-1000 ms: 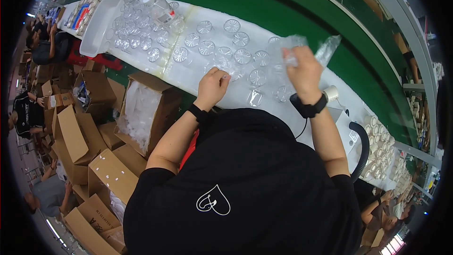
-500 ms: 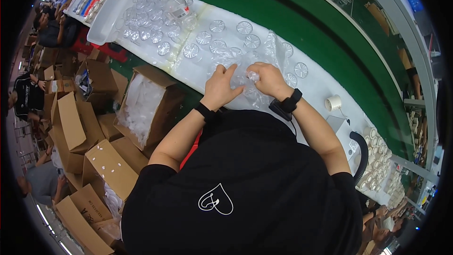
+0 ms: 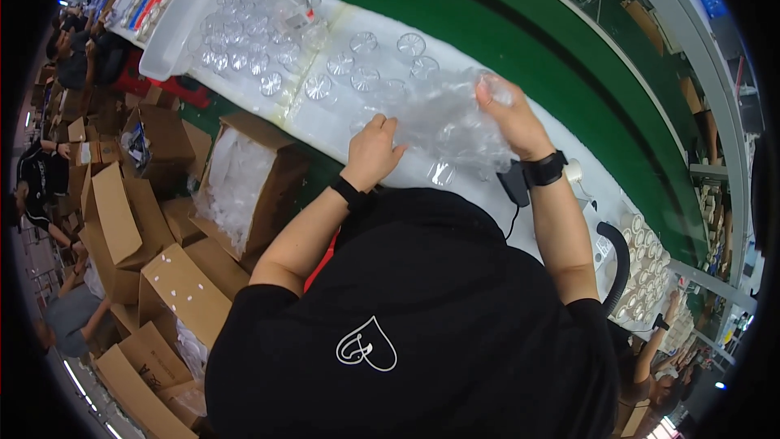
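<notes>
My right hand [image 3: 513,118] grips a crumpled clear plastic bag [image 3: 451,118] by its upper right corner, thumb and fingers closed on the film. The bag hangs spread over the white work table, hiding part of its surface. To its left my left hand [image 3: 374,150] hovers low over the table edge, thumb apart from its bent fingers, with nothing visible in it. Beyond the hands stand several clear ribbed cups [image 3: 364,79], apart from one another. Another clear piece [image 3: 443,172] shows under the bag's near edge, its kind not plain.
More clear cups [image 3: 244,41] crowd the table's left part beside a clear bottle [image 3: 290,4] and a white tub [image 3: 183,28]. An open carton [image 3: 280,183] with white bags stands at lower left. Cream-coloured rolls [image 3: 642,268] and a black hose [image 3: 621,264] lie right.
My right hand has moved right and up, drawing the bag out wide. My left hand has come away from the bag and sits slightly lower, its fingers more bent.
</notes>
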`<state>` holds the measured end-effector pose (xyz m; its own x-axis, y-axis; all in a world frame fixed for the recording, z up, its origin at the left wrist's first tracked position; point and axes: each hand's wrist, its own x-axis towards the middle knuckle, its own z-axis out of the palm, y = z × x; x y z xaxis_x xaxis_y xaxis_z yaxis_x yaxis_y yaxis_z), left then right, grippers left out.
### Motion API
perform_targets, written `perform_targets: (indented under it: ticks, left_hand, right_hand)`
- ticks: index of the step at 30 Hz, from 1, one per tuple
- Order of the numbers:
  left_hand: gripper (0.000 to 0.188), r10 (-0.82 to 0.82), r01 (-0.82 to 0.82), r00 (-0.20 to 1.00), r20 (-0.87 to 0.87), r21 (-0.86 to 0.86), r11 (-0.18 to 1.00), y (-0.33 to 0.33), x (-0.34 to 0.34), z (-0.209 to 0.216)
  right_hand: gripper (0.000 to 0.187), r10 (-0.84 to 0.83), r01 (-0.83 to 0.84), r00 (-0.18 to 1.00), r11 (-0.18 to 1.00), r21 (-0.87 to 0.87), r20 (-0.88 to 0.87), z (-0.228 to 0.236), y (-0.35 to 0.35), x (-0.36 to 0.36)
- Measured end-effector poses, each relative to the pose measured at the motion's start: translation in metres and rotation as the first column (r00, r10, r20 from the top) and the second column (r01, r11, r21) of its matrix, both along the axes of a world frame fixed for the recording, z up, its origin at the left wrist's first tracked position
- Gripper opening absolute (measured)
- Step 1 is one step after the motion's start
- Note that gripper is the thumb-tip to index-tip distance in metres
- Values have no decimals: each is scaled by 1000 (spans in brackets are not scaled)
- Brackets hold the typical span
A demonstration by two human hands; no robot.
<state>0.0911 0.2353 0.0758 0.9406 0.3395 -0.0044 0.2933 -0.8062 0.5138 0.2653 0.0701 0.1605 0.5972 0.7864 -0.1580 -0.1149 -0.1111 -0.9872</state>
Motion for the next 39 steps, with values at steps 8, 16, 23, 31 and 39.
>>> perform_targets:
  ticks: [8, 16, 23, 31, 39]
  left_hand:
    - [28, 28, -21, 994, 108, -71, 997, 6, -1, -8]
    - [21, 82, -21, 975, 205, -282, 959, 21, -8, 5]
    - [46, -201, 189, 946, 256, 71, 979, -2, 4, 18]
    - [60, -503, 479, 857, 111, 187, 858, 3, 28, -9]
    - [59, -603, 602, 785, -139, 400, 691, -3, 36, 12]
  right_hand:
    - [33, -698, 671, 698, 716, 192, 160, 24, -57, 43]
    - [23, -898, 855, 428, 438, 280, 97, -11, -141, 38]
    - [21, -933, 921, 335, 354, 162, 134, -26, -149, -1]
    - [19, -915, 931, 301, 343, 124, 270, -20, -168, -31]
    - [19, -947, 964, 172, 219, 154, 271, -11, -180, -66]
